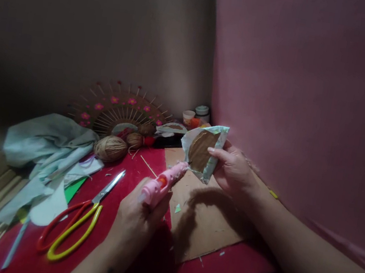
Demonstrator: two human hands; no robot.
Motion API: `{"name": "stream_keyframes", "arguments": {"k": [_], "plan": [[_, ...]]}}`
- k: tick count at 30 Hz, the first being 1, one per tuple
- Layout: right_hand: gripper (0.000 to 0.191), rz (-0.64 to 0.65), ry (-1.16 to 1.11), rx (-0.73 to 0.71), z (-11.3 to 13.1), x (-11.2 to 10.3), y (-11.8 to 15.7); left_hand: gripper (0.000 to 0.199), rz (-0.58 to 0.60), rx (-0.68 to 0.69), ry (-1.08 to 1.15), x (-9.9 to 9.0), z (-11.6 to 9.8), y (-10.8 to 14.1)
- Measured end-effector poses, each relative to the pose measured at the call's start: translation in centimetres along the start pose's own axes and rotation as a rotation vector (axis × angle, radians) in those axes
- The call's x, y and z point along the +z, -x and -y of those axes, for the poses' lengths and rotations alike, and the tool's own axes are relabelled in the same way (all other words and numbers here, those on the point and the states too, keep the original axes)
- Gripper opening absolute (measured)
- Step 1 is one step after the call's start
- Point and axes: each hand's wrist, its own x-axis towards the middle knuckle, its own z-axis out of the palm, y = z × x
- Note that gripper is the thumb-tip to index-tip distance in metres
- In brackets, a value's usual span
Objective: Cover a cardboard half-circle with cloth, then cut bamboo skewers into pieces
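Note:
My left hand [141,208] is wrapped round a pink glue gun [163,184], whose nozzle points up and right at the lower left edge of a fabric-edged cardboard piece. That piece has a brown half-round cardboard [201,151] in its middle, with pale blue-green fabric [210,171] folded over its straight right side. My right hand [232,170] pinches it by the right side, thumb on the front and the other fingers largely hidden behind. Both are held above a brown cardboard sheet [209,228] on the red table [115,209].
Scissors [100,195] with red and yellow handles lie left of my left hand. Behind them are piled cloth [50,138], a ball of twine [110,148] and a flowered stick fan [121,108]. Small cups [188,117] stand near the back corner; a pink wall [312,106] rises at right.

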Motion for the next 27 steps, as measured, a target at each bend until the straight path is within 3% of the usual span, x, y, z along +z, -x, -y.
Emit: {"name": "stream_keyframes", "arguments": {"k": [19, 27], "plan": [[0.029, 0.027, 0.026, -0.045, -0.23, -0.5, -0.38, 0.041, 0.055, 0.06, -0.071, 0.13, -0.01, 0.05], [0.031, 0.034, 0.014, -0.029, -0.19, -0.47, -0.42, 0.039, 0.151, 0.051, 0.004, 0.04, 0.03, -0.01]]}}
